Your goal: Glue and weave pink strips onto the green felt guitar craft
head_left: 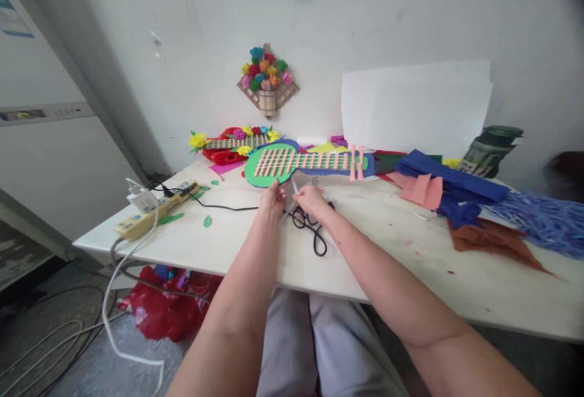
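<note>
A green craft lute, edged in blue, with pink cross strips and pale strings, lies across the table in front of me. My left hand pinches the near rim of its round body. Close beside it, my right hand is closed on a thin whitish pointed piece, whose kind I cannot make out. That piece points up toward the lute's lower edge. Under my right hand lies a looped black cord.
A power strip with plugs sits at left near cut green leaves. Behind the lute rests a flower-trimmed craft piece. At right are folded blue paper, brown paper, blue shreds and a dark bottle.
</note>
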`<state>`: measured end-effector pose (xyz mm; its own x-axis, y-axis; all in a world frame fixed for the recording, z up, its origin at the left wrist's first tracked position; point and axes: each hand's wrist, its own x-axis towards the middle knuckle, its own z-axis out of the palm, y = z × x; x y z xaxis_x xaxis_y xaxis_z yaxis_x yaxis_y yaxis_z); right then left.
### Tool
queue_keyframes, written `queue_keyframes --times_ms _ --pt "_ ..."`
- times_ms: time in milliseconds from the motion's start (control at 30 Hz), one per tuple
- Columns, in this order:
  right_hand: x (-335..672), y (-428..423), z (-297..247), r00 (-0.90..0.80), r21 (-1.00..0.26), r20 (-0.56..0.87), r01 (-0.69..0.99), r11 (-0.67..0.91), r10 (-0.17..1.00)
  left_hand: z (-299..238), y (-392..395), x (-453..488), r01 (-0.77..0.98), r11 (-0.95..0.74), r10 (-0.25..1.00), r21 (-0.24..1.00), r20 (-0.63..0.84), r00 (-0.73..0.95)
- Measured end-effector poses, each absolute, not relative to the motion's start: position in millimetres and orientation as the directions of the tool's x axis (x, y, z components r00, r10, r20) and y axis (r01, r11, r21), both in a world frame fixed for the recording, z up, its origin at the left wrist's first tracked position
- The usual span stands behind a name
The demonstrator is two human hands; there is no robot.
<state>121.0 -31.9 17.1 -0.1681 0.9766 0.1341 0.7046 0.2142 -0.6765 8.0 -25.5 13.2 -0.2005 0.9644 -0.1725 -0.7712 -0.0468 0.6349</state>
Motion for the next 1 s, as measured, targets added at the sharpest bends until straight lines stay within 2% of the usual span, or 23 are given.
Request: queue_keyframes --times_ms 367,767,1000 --pt "119.4 -32.2 15.0 -0.181 -0.689 0.121 0.692 0.214 0.976 14.2 -26.1 8.5 -0.772 -0.046 0.963 0.634 -0.177 -0.203" --pt "118.2 -37.2 22.0 -0.168 -0.625 0.205 0.736 0.261 0.964 14.4 -25.7 9.2 -0.771 -0.036 0.960 0.636 -0.192 -0.203" --pt "120.0 -35.6 23.8 -0.195 -0.615 0.166 0.746 0.256 0.967 9.0 -21.2 8.8 -0.745 -0.047 0.966 0.665 -0.161 -0.205"
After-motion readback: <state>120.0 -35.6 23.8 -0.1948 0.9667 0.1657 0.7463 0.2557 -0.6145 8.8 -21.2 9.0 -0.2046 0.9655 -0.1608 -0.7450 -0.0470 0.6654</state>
